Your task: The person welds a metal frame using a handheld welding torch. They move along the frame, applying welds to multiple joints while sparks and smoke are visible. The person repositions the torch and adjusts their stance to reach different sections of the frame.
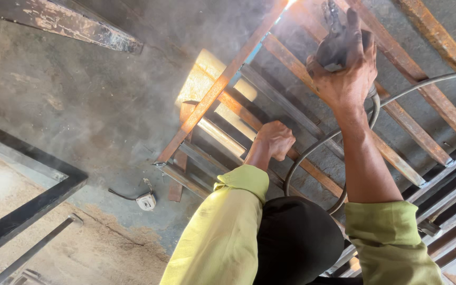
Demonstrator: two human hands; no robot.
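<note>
My right hand grips a dark welding electrode holder at the top of the view, just above rusty metal bars. A grey cable loops down from it between my arms. A bright weld glow shows at the top edge beside a long rusty bar. My left hand is a closed fist that rests on a rusty crossbar of the metal frame lying on the concrete floor. Both sleeves are yellow-green.
Smoke drifts over the grey concrete floor. A small tape measure lies on the floor left of the frame. A dark metal frame stands at the lower left. More rusty bars stretch to the right.
</note>
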